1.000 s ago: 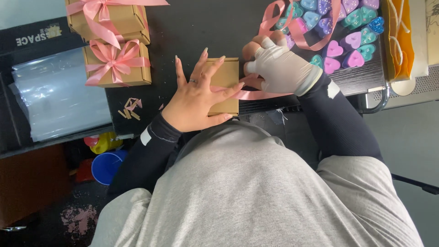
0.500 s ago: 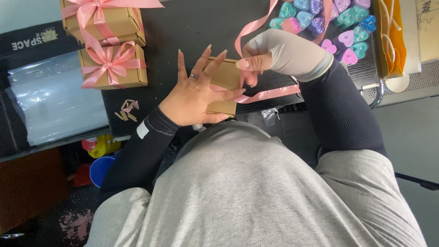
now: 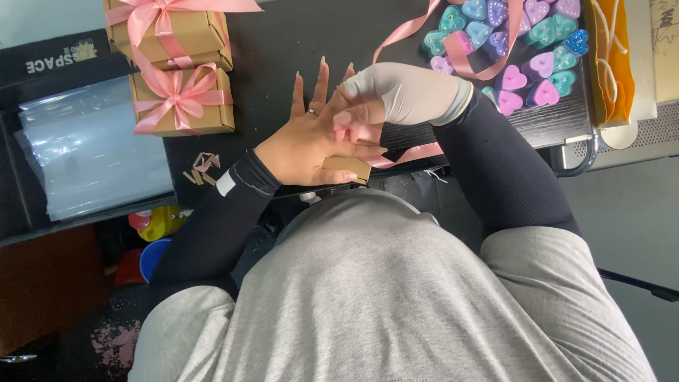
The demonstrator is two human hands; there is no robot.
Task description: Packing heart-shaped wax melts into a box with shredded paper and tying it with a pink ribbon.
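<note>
The left hand [image 3: 311, 138] lay wide open on the small brown cardboard box [image 3: 348, 168], while the gloved right hand [image 3: 385, 102] pinched the pink satin ribbon [image 3: 414, 153].

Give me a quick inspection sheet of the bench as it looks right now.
Surface: dark table.
Job's things: small kraft box under both hands; pink ribbon runs from it.
Clutter: two bowed gift boxes, heart-shaped candles, cardboard scraps, orange bag.
Grippers: left hand flat on box; right hand, grey-sleeved, crosses over it, pinching ribbon.
Cables: nothing seen.
Surroundings: clear plastic sheets, blue tub below.
</note>
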